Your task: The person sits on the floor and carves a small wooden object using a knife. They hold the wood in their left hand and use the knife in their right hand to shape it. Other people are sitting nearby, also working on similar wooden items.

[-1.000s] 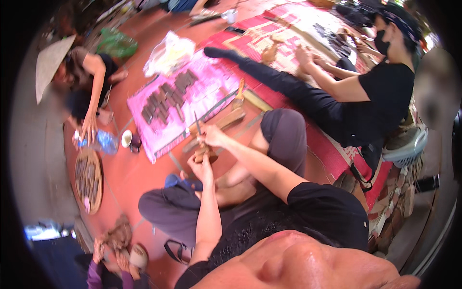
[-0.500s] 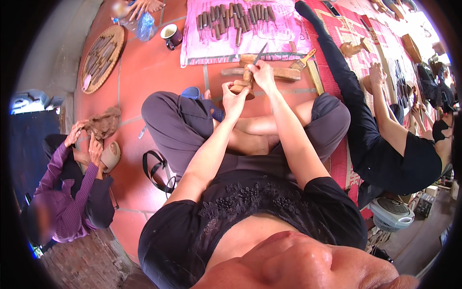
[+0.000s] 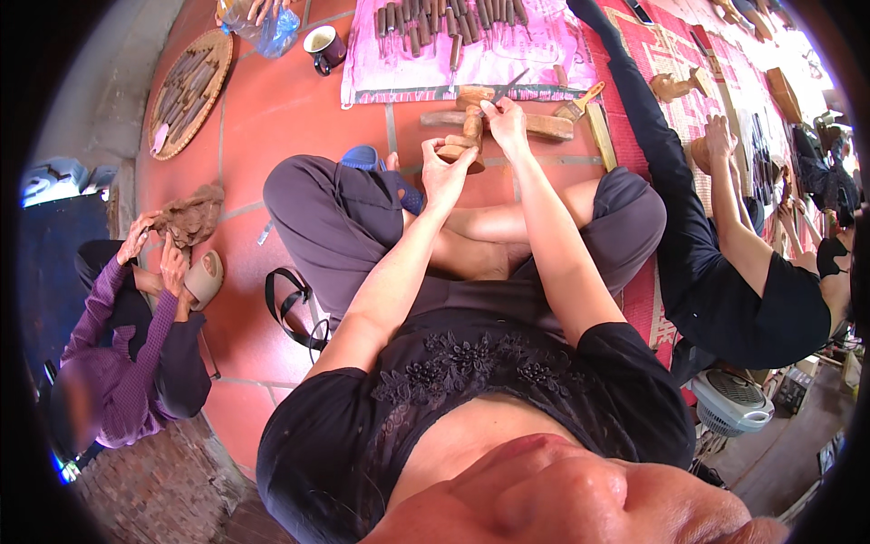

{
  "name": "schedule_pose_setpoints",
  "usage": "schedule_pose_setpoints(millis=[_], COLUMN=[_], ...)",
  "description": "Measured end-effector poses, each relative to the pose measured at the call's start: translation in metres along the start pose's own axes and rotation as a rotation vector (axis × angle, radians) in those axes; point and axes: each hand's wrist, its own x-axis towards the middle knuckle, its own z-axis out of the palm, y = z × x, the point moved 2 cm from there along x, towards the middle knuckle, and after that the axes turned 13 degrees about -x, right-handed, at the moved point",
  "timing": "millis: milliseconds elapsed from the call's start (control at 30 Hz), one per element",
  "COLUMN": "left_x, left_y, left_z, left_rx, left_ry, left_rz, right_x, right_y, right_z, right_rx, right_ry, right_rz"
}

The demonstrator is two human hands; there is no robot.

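My left hand is closed round the base of a carved wooden piece, which stands up from my fingers above my crossed legs. Just right of its upper part, my right hand pinches a narrow dark blade-like tool. The tool points up and to the right, and its grip is hidden in my fingers. Behind my hands, a long wooden bar lies on the tiles, with a short wood block beyond it.
Brown-handled tools lie in rows on a pink sheet. Nearby are a flat brush, a wood strip, a dark mug and a woven tray. Co-workers sit to the left, holding brown cloth, and right.
My right hand has moved slightly right, away from the carved piece. The tool's blade now tilts further right. The whole view has shifted a little.
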Motion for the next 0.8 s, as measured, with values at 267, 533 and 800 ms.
schedule_pose_setpoints(millis=[267, 533, 800], left_x=[0.006, 0.010, 0.006], left_y=[-0.011, -0.019, -0.010], left_z=[-0.005, -0.005, -0.003], left_rx=[-0.032, -0.054, -0.031], left_ry=[0.039, 0.025, 0.006], left_rz=[0.019, 0.022, 0.023], right_x=[-0.022, -0.012, -0.007], right_y=[-0.022, 0.000, 0.002], right_z=[-0.004, 0.016, 0.015], right_rx=[0.130, 0.491, 0.520], right_ry=[-0.196, -0.247, -0.197], right_rz=[-0.083, 0.008, 0.063])
